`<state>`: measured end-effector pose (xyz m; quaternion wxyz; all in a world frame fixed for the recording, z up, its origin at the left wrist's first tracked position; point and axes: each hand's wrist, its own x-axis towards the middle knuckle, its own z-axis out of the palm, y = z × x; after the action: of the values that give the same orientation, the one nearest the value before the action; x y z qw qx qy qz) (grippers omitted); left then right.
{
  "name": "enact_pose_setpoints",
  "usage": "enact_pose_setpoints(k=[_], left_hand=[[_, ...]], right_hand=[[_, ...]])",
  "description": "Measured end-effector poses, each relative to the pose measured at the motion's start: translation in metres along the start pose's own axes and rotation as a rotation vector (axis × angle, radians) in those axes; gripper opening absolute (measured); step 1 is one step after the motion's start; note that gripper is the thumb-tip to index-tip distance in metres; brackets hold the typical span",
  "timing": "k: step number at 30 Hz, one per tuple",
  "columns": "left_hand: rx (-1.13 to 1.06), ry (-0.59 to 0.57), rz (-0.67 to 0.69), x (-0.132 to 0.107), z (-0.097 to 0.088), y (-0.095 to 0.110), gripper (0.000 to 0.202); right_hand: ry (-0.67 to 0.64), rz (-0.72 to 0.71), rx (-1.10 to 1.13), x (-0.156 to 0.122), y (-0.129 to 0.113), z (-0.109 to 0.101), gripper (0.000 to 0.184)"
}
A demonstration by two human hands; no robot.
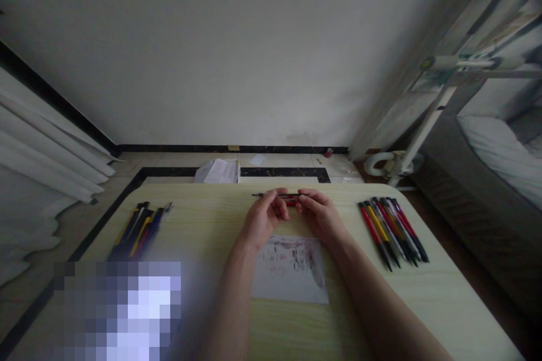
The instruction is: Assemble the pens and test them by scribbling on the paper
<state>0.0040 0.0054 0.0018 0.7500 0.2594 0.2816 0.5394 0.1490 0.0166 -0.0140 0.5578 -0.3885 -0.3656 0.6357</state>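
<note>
Pale wood-grain tabletop (444, 293) fills the lower view, with a bare white wall behind it. A slim red-and-black pen (277, 196) is held level above the tabletop, just beyond the far edge of a white sheet of paper scribbled with red and dark lines (292, 276). The left hand (263, 219) has its fingers pinched round the pen's dark, pointed end, and the right hand (320, 215) has its fingers closed on the red end, so both hands grasp the same pen and nearly touch. Both forearms run along either side of the sheet.

To the right of the sheet, well apart from it, lies a fanned row of red, yellow and black pens (393, 231). To its left lies a tighter bundle of dark, blue and yellow pens (139, 228), and nearer the camera a pixelated patch hides that corner.

Beyond the sheet and past the tabletop's far edge, folded white papers (218, 171) lie on the tiled floor. Far right of the sheet stands a grey bed with white bedding (499, 163); far left hangs a white curtain (38, 158).
</note>
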Motion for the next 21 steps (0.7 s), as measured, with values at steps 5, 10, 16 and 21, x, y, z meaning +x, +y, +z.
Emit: enact_pose_setpoints(k=[5, 10, 16, 21], left_hand=[[-0.01, -0.002, 0.041, 0.0014, -0.0013, -0.0019, 0.021], [0.052, 0.015, 0.098, 0.0023, -0.0037, -0.0031, 0.017], [0.043, -0.024, 0.066, 0.0, -0.0039, -0.002, 0.018], [-0.096, -0.061, -0.03, -0.0024, -0.0008, 0.0042, 0.031]], right_hand=[[-0.065, 0.018, 0.018, -0.0002, 0.0003, -0.001, 0.021], [-0.072, -0.001, 0.016, 0.0002, 0.001, -0.0016, 0.018], [-0.069, 0.011, 0.065, 0.0011, 0.0006, -0.0043, 0.014], [-0.091, 0.04, 0.147, 0.0025, 0.0005, -0.0063, 0.015]])
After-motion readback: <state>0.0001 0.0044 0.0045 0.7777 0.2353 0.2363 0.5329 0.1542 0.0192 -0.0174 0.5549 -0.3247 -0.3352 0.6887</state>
